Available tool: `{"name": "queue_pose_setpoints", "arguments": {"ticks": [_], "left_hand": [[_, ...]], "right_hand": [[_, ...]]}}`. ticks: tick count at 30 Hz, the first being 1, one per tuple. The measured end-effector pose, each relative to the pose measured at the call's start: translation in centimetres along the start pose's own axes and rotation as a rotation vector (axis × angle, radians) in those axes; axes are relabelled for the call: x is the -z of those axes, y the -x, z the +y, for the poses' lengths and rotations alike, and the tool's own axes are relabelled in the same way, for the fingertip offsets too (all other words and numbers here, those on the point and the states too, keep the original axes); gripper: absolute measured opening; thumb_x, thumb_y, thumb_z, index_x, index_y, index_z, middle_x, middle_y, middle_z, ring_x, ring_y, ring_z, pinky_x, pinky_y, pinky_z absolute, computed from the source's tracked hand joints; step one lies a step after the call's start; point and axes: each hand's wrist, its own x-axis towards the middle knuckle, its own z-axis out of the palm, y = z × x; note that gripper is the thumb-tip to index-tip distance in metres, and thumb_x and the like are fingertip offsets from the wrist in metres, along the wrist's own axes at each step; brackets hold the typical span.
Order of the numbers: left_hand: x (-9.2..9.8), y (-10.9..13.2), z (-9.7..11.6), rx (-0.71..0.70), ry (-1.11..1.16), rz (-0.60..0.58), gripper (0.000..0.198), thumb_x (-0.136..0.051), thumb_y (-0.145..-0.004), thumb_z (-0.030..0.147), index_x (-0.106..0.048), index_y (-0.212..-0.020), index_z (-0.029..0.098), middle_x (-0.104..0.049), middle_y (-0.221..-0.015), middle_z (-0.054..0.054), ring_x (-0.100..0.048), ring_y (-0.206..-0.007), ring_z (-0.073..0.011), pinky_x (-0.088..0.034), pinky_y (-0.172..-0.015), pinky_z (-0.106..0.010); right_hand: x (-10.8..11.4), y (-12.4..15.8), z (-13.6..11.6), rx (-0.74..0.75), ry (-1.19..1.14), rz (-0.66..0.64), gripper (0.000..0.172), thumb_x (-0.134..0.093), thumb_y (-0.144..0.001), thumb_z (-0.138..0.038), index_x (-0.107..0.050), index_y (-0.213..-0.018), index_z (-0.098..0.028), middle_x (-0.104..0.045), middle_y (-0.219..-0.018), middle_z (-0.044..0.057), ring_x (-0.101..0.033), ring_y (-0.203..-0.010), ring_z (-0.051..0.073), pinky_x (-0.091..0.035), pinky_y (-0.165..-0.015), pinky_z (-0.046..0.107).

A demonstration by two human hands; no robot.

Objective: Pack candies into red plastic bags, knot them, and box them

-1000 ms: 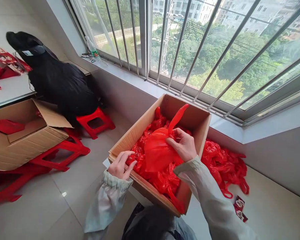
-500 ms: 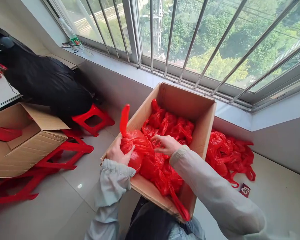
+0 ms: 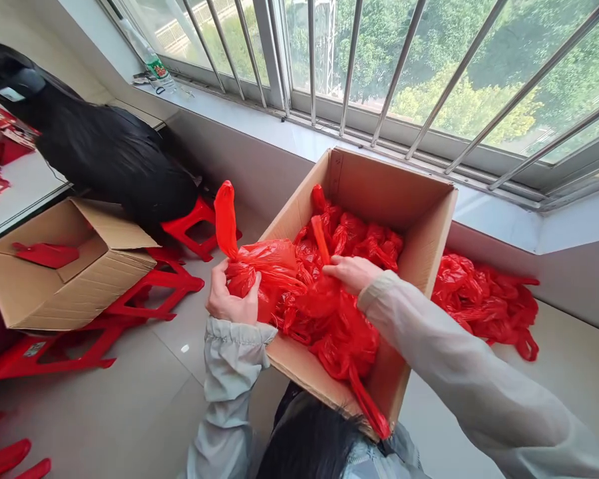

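Note:
An open cardboard box [image 3: 424,219] rests on my lap, filled with several tied red plastic bags. My left hand [image 3: 228,301] is closed around one filled red bag [image 3: 267,266] at the box's near-left rim, its handle sticking up. My right hand [image 3: 352,273] reaches into the box and pinches the handle of another red bag [image 3: 329,313] in the pile; its fingers are pressed together on the plastic.
More red bags [image 3: 484,303] lie heaped on the floor right of the box, under the barred window. A second cardboard box [image 3: 60,293] sits on red plastic stools [image 3: 144,299] at left. A person in black [image 3: 104,156] sits beyond it. A bottle [image 3: 152,63] stands on the sill.
The filled bag passed from my right hand to my left and moved to the box's left rim. My right hand then took hold of another bag's handle in the pile.

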Motion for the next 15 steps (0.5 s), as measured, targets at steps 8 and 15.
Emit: {"name": "queue_pose_setpoints", "arguments": {"ticks": [8,15], "left_hand": [[-0.5,-0.1,-0.2,-0.004,0.019,0.041,0.05,-0.077,-0.068,0.032,-0.062,-0.113,0.018,-0.071,-0.098,-0.006,-0.068,-0.085,-0.0221,-0.054,-0.079,-0.032],[-0.8,-0.4,-0.1,-0.111,-0.114,-0.209,0.046,-0.073,-0.075,0.029,-0.057,-0.116,0.021,-0.072,-0.104,-0.005,-0.07,-0.09,-0.0218,-0.055,-0.081,-0.03]], "right_hand": [[5.2,0.9,-2.1,-0.053,0.347,-0.029,0.038,-0.046,-0.085,-0.005,-0.063,-0.114,-0.022,-0.058,-0.106,0.007,-0.058,-0.079,0.015,-0.038,-0.061,0.025],[-0.9,4.3,-6.8,-0.052,0.03,-0.205,0.027,-0.046,-0.093,-0.016,-0.069,-0.102,-0.027,-0.069,-0.103,0.007,-0.065,-0.089,0.019,-0.051,-0.076,0.029]]}}
